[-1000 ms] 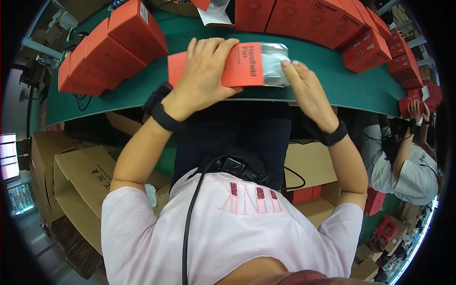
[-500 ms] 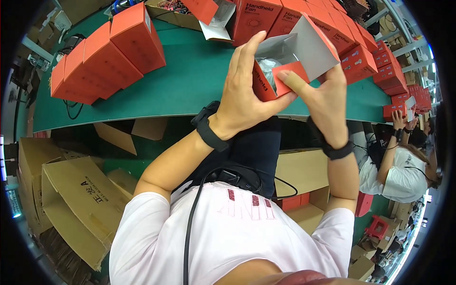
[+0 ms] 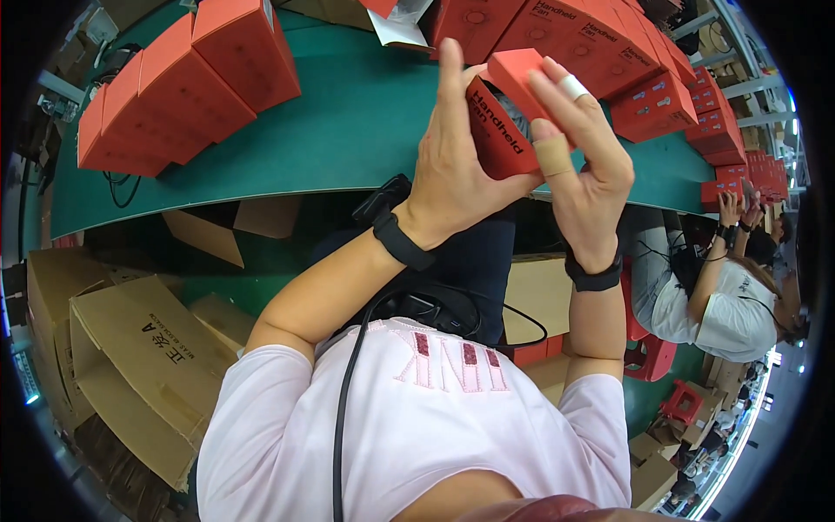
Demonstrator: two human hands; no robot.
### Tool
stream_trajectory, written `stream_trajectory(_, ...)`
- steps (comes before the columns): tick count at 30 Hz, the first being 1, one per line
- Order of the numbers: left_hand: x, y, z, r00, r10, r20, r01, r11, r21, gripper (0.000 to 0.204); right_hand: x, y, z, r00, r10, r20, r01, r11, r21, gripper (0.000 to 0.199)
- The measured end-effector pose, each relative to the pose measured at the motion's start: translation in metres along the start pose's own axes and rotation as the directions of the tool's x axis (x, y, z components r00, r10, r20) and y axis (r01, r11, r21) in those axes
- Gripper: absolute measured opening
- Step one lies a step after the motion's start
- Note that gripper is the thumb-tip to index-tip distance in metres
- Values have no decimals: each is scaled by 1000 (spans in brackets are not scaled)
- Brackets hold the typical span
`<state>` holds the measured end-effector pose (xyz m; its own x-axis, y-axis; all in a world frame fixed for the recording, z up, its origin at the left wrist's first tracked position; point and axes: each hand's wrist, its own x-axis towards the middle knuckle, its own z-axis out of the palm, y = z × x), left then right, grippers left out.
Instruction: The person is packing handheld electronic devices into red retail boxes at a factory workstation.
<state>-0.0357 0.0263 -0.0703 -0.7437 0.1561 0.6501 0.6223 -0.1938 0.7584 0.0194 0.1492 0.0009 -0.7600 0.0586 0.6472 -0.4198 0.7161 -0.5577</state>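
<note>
A red cardboard fan box is tilted between my two hands above the table. My left hand holds its left side, thumb along the lower edge and one finger pointing up. My right hand presses on the folded-over red lid with fingers and thumb. White tape wraps one right finger and a beige covering is on the thumb. A gap under the lid shows a little of a greyish thing inside; the rest is hidden.
Several red boxes stand in a row at the table's left. More red boxes are stacked at the far side and right. The green table bears them. Cardboard cartons lie at lower left. Another person sits at right.
The box's raised lid has come down over the opening under my right hand. The pale inside of the flap no longer shows. My view has shifted slightly.
</note>
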Motion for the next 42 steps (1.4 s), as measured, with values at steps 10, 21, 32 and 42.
stream_trajectory(10,2,-2,-5,994,34,99,-53,979,195,108,-5,-12,-9,958,-186,218,273,823,-498,74)
stream_trajectory(21,-10,5,-68,911,-119,395,1,959,285,71,78,66,-128,872,263,413,-34,875,-484,74)
stream_trajectory(32,-59,23,-101,837,-429,341,419,902,107,31,62,178,-183,825,386,412,131,579,-805,105)
stream_trajectory(42,-57,28,-96,856,-372,360,385,922,37,30,162,-17,140,772,-526,356,563,826,-2,102)
